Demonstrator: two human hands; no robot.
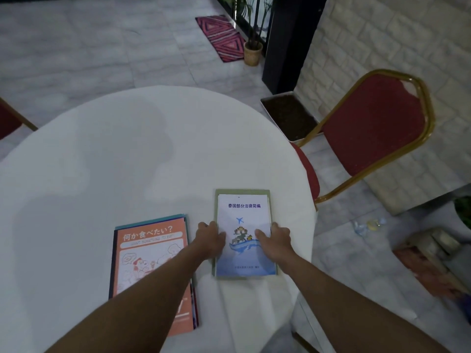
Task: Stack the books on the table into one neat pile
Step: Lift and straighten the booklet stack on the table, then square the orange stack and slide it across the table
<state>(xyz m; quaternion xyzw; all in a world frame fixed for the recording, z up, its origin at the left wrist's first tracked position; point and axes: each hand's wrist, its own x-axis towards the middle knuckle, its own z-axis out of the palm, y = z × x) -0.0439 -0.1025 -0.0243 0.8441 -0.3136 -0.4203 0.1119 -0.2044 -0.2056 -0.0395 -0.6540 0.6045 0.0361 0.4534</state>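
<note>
A white-and-blue book point(243, 212) with a plane drawing lies on top of a green book point(216, 192), whose edge shows around it, near the table's right front. My left hand point(210, 238) grips the top book's left edge and my right hand point(276, 239) grips its right edge, thumbs on the cover. To the left, an orange book point(150, 250) lies on a teal book point(153, 220) and other books, partly hidden under my left forearm.
The round table point(127, 149) wears a white cloth. A red chair with a gold frame point(377, 128) stands at the right, close to the table edge. A tray of soil point(288, 115), a potted plant point(252, 52) and a patterned mat point(221, 36) sit on the floor beyond.
</note>
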